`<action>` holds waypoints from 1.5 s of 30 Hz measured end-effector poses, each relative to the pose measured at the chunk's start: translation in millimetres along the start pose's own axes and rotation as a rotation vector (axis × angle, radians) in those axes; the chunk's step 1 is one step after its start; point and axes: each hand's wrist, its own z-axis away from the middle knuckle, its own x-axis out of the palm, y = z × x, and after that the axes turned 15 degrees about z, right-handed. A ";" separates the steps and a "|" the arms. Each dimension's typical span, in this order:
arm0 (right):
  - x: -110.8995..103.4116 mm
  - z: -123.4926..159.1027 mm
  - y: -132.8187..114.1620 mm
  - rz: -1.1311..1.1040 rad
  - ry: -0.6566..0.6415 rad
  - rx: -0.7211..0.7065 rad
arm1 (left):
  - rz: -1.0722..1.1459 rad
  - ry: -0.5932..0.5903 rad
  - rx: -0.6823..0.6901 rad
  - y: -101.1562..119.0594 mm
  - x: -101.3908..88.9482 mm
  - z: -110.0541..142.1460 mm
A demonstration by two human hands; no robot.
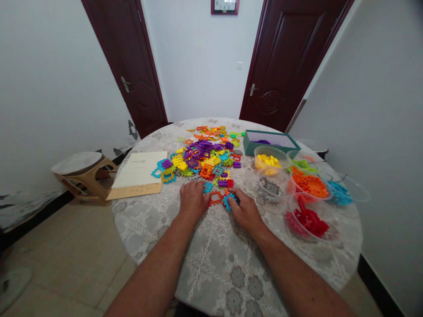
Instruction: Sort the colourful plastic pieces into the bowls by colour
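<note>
Blue gear [228,202], left of the right hand [246,209], is pinched by it; the left hand [193,199] state cannot be told.

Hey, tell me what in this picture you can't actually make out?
All in the head view:
- Left hand: its own back hides the fingertips, so any grip is unclear.
- Blue gear: partly covered by the right hand.
- Cream paper: writing too small and blurred to read.
- Wall clock: top cut off by the upper edge.
</note>
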 end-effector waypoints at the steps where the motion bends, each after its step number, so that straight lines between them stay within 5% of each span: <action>1: -0.1 0.3 -0.5 -0.001 -0.001 -0.004 | 0.008 0.003 -0.008 -0.2 0.4 -0.4; 7: -4.0 0.9 -4.9 0.002 -0.021 -0.001 | 0.079 0.048 -0.035 5.5 1.2 -0.6; 20: -2.9 1.3 -6.5 0.075 -0.053 0.004 | 0.402 0.187 0.234 2.0 6.3 -3.4; 28: 9.3 -3.5 -1.0 -0.449 -0.156 0.296 | 0.463 0.234 0.437 20.8 -4.2 5.1; 35: 4.1 -8.6 -10.8 -0.914 -0.136 0.505 | 0.357 0.116 0.556 30.1 6.2 7.8; 40: -1.3 -9.3 -14.0 -0.938 -0.118 0.455 | 0.386 -0.006 0.633 37.8 4.0 11.0; 45: -3.3 -11.3 -9.6 -0.933 -0.076 0.443 | 0.486 -0.056 0.573 38.7 1.1 14.7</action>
